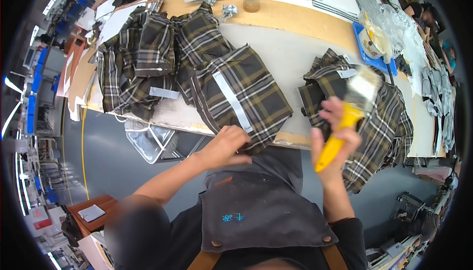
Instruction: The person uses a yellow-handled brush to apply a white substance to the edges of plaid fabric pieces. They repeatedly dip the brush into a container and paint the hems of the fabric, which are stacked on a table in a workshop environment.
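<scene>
We have a folded plaid cloth [263,90] at the near edge of the desk [266,41], in front of our body, a corner of it reaching out past that edge. Our left hand [226,146] rests at its near side, fingers bent over the fabric and thumb apart below; whether it pinches a fold, we cannot tell. Set there, it probably steadies the cloth.

Our right hand [349,139] is wrapped around the yellow handle of a brush [352,115], bristles up and away from us, most likely to keep them clear of our fingers. The brush seems raised over the right pile [387,127]; its bristles are blurred. The blue tray [361,48] with its bowl [370,44] sits at the far right, presumably handy for the brush hand. A left pile [157,48] lies beyond our left hand, and a bottle [251,1] stands upright at the back, its narrow tip pointing up.

As for writing, a white strip [231,100] crosses the cloth, and shorter pale tags lie on the left pile and right pile; any marks are too small to read. Our apron [268,225] carries blue characters on its dark front.
</scene>
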{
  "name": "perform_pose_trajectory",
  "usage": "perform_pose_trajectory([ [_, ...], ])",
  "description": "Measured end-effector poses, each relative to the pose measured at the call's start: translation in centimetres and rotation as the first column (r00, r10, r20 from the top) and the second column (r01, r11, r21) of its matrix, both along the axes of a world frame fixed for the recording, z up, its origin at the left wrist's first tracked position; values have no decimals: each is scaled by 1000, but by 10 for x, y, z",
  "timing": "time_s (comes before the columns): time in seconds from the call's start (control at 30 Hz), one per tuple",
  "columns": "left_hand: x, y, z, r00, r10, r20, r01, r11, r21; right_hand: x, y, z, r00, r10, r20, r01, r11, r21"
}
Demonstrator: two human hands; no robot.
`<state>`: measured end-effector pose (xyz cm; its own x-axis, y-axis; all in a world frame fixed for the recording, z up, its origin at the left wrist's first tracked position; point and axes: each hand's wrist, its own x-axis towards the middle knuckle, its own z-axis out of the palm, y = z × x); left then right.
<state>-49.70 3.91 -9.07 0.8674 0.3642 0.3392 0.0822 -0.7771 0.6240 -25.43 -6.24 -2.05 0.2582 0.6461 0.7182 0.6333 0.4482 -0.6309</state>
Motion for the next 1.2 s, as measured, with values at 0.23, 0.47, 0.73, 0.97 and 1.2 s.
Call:
perform_pose_trajectory([
  [0.23,-14,20,4,835,548,41,-508,799,-321,-53,15,-51,985,165,-44,-170,962,-213],
  [0.47,-38,61,-12,693,721,2,-587,565,-580,-41,40,-83,985,69,161,-22,961,-275],
  [0.73,-57,44,-12,780,619,-93,-611,721,-326,-40,9,-107,931,364,41,-329,880,-341],
  [0.97,-59,-11,-29,847,517,-125,-531,808,-257,-52,-10,-120,888,424,178,-331,858,-393],
  [1.2,-50,-34,-21,790,469,-396,-607,693,-390,-59,-23,-132,909,371,192,-290,891,-349],
])
